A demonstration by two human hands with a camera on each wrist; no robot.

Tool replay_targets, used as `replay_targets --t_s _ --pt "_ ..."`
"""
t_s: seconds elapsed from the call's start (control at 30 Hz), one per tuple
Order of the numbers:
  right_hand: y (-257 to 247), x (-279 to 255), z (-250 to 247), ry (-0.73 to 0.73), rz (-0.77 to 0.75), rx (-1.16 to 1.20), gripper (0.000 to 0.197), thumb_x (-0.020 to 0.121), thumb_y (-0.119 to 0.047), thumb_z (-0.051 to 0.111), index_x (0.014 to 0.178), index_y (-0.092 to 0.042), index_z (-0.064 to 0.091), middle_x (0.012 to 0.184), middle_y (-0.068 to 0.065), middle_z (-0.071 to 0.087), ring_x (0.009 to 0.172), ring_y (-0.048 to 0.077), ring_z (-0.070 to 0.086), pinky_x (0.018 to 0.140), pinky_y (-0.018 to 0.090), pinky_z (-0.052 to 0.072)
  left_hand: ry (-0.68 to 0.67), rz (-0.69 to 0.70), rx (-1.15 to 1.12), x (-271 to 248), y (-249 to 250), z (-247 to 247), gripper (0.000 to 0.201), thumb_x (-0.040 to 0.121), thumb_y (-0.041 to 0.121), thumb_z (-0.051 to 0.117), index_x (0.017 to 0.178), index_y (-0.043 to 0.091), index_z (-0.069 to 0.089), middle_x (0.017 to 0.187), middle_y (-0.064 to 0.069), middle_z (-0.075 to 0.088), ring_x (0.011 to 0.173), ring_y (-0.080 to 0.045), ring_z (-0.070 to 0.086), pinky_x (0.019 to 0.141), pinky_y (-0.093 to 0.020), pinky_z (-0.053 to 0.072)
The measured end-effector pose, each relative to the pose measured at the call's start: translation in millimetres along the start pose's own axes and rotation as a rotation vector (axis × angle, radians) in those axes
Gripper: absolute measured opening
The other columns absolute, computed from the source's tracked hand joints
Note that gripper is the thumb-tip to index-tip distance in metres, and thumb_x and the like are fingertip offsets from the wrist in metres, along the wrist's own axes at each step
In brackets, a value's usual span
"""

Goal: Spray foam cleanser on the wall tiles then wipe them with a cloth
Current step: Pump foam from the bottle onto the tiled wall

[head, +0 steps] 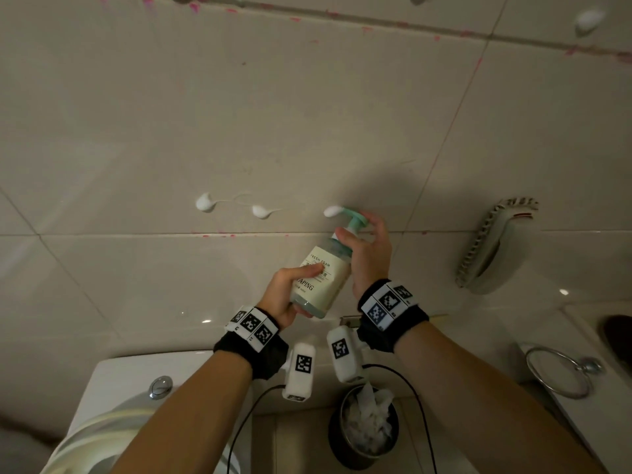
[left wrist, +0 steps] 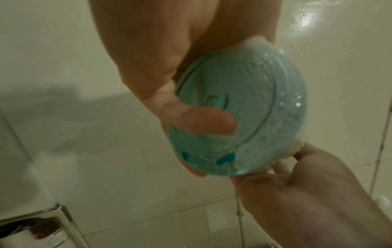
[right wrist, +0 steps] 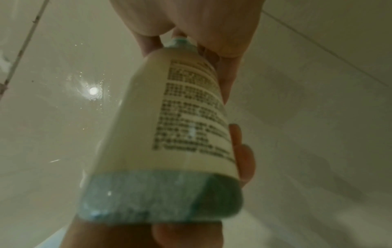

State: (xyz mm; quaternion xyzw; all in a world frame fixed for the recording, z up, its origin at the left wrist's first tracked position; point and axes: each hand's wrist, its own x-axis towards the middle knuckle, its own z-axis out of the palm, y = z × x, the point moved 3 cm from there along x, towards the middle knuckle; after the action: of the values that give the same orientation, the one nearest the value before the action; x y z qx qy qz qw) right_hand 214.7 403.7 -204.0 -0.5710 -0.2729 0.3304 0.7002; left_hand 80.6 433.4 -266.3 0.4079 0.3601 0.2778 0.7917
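The foam cleanser bottle (head: pixel 325 272) is held up close against the wall tiles (head: pixel 307 114), tilted with its green pump head (head: pixel 355 218) at the far end and its base toward the person; the left hand (head: pixel 285 295) grips the lower body of the bottle from the left, thumb laid across the front label and fingers curled round the back, with one finger under the green base in the left wrist view; the right hand (head: pixel 371 254) wraps the neck and pump from the right, thumb on the near side of the neck and fingers curled over the pump top; whether the pump is pressed down cannot be told; the nozzle points left, and a white foam blob (head: pixel 332 211) sits at its tip on the tile; two more foam blobs (head: pixel 205 202) lie further left on the same tile, apart from each other, and others show near the top edge; below the hands are a toilet cistern (head: pixel 136 378) at the near left and a metal bin (head: pixel 364 429) holding crumpled paper; a wall-mounted holder (head: pixel 492 248) hangs at the right.
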Motion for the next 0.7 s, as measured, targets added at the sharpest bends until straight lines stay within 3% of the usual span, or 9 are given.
replay_targets --t_s 0.13,0.3,0.43,0.53,0.6,0.7 --pt "-4 5 -18 -0.031 -0.020 0.001 0.055 0.080 -0.009 0.077 0.126 -0.031 0.056 0.092 0.005 0.076 0.088 0.029 0.074 0.083 0.054 0.060 -0.024 -0.020 0.025 5 0 18 0.039 0.065 0.037 0.072 0.092 0.010 0.075 0.092 -0.020 0.066 0.075 -0.033 0.058 0.054 -0.028 0.035" --pt "-14 12 -45 -0.011 -0.030 0.004 0.062 0.085 -0.007 0.074 0.136 -0.030 0.048 0.090 0.002 0.074 0.079 0.024 0.074 0.076 0.047 0.061 -0.053 -0.044 0.035 14 -3 46 0.041 0.066 0.037 0.072 0.096 0.009 0.073 0.090 -0.018 0.067 0.071 -0.031 0.061 0.054 -0.027 0.036" --pt "-15 20 -58 0.029 -0.030 0.007 0.055 0.082 -0.006 0.075 0.126 -0.032 0.054 0.102 0.009 0.071 0.085 0.027 0.074 0.081 0.051 0.061 -0.107 -0.046 0.016 19 -7 61 0.044 0.069 0.035 0.068 0.102 0.006 0.070 0.085 -0.016 0.071 0.064 -0.031 0.067 0.045 -0.021 0.043" --pt "-17 26 -59 0.041 -0.028 -0.017 0.050 0.077 -0.009 0.078 0.114 -0.037 0.058 0.107 0.009 0.068 0.091 0.029 0.073 0.082 0.054 0.060 -0.097 -0.034 -0.018 24 -10 62 0.047 0.070 0.032 0.069 0.107 0.003 0.069 0.093 -0.019 0.071 0.070 -0.031 0.068 0.056 -0.029 0.054" --pt "-15 28 -61 0.045 -0.014 -0.004 0.051 0.077 -0.007 0.078 0.115 -0.035 0.058 0.104 0.007 0.067 0.090 0.029 0.072 0.082 0.053 0.060 -0.076 -0.027 -0.028 28 -13 60 0.044 0.070 0.031 0.070 0.103 0.004 0.073 0.097 -0.021 0.071 0.074 -0.031 0.068 0.066 -0.035 0.052" --pt "-12 26 -59 0.037 0.010 0.018 0.053 0.078 -0.004 0.077 0.119 -0.029 0.057 0.098 0.002 0.067 0.086 0.026 0.071 0.081 0.048 0.061 -0.054 -0.027 -0.036 28 -16 52 0.039 0.069 0.030 0.071 0.097 0.004 0.076 0.096 -0.022 0.070 0.074 -0.030 0.067 0.072 -0.037 0.049"
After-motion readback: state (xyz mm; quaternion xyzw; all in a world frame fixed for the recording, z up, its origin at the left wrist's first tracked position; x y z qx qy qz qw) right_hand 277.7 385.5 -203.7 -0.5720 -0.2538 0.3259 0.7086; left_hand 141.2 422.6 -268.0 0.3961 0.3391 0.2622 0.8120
